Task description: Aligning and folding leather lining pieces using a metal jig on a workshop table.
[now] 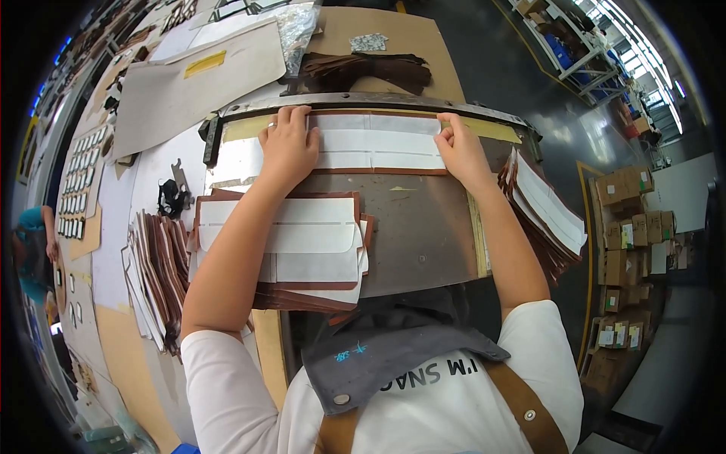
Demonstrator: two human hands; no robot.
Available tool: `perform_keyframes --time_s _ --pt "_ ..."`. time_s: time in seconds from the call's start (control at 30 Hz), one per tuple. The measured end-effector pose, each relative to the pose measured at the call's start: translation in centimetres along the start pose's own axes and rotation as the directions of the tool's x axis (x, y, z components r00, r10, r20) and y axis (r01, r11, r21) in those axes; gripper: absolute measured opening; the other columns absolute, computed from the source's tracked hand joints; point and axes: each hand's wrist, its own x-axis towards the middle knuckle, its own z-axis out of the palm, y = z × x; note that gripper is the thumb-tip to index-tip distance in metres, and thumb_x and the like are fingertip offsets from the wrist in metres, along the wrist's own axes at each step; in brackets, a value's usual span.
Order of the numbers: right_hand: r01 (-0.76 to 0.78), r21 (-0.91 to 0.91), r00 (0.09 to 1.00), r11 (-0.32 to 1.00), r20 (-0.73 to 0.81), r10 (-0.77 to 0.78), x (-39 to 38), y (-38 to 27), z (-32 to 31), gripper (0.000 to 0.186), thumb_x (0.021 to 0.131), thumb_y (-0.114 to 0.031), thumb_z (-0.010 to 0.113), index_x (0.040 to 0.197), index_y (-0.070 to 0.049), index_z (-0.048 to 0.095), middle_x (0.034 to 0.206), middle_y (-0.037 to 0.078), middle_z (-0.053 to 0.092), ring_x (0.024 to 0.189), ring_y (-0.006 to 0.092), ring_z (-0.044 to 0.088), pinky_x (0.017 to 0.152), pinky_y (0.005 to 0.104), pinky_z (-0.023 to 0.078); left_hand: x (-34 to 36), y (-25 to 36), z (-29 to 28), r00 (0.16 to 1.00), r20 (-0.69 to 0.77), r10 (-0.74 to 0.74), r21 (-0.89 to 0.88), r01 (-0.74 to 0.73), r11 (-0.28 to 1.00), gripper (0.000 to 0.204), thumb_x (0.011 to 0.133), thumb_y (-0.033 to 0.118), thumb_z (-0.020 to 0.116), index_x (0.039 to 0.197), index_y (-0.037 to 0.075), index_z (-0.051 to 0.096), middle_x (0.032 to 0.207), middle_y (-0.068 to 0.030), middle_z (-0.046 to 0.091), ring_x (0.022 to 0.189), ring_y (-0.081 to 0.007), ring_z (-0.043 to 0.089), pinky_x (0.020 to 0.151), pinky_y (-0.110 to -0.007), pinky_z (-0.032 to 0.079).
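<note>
1. Near the top middle of the frame, a long white panel with brown edges [370, 138] lies on a metal plate [431, 227], just below a metal bar [340, 100].
2. The left hand [290, 150] is at the panel's left end, with its thumb apart from its fingers. I cannot tell if they grip it.
3. The right hand [463, 155] is at the right end, with finger and thumb close together. I cannot tell if they pinch the edge.
4. It seems best to hold both ends level, so the long brown edge runs straight along the bar.
5. Press lightly; the panel looks thin and might bend or wrinkle.
6. Mind the left forearm: it crosses over the lower-left pile [314, 234] and could bump it.
</note>
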Motion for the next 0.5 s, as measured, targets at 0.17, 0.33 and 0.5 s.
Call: perform_keyframes --time_s 0.17,0.33,0.5 --pt "0.370 -0.025 0.874 0.929 -0.331 -0.356 -1.3 -1.0 0.0 0.022 0.080 -0.002 0.052 0.101 -0.003 0.047 0.079 0.010 0.052 0.071 0.0226 0.052 0.064 0.0300 0.043 0.3 -1.8 0.6 0.994 -0.083 -0.071 -0.148 0.059 0.987 0.044 0.076 0.020 0.055 0.116 0.006 0.042 0.108 -0.0150 0.047 0.100 -0.0304 0.046 0.083 -0.043 0.035" --pt "0.515 -0.055 0.748 0.856 -0.459 -0.480 -2.1 -1.7 -1.0 0.017 0.081 0.001 0.051 0.097 -0.001 0.047 0.084 0.009 0.048 0.071 0.0184 0.049 0.067 0.0277 0.042 0.9 -2.4 0.7 0.984 -0.044 -0.170 -0.611 0.108 0.784 0.045 0.077 0.014 0.057 0.118 0.005 0.041 0.094 -0.0114 0.054 0.082 -0.0220 0.054 0.073 -0.033 0.042" --pt "0.393 0.154 0.826 0.906 -0.492 -0.275 -2.6 -1.2 -1.4 0.015 0.084 -0.004 0.049 0.099 -0.002 0.046 0.083 0.005 0.048 0.071 0.0120 0.048 0.067 0.0244 0.042 0.9 -0.1 -2.0 0.966 0.164 -0.202 -0.850 0.242 0.468 0.038 0.080 0.010 0.055 0.117 0.005 0.044 0.080 -0.0012 0.053 0.070 -0.0081 0.047 0.064 -0.022 0.040"
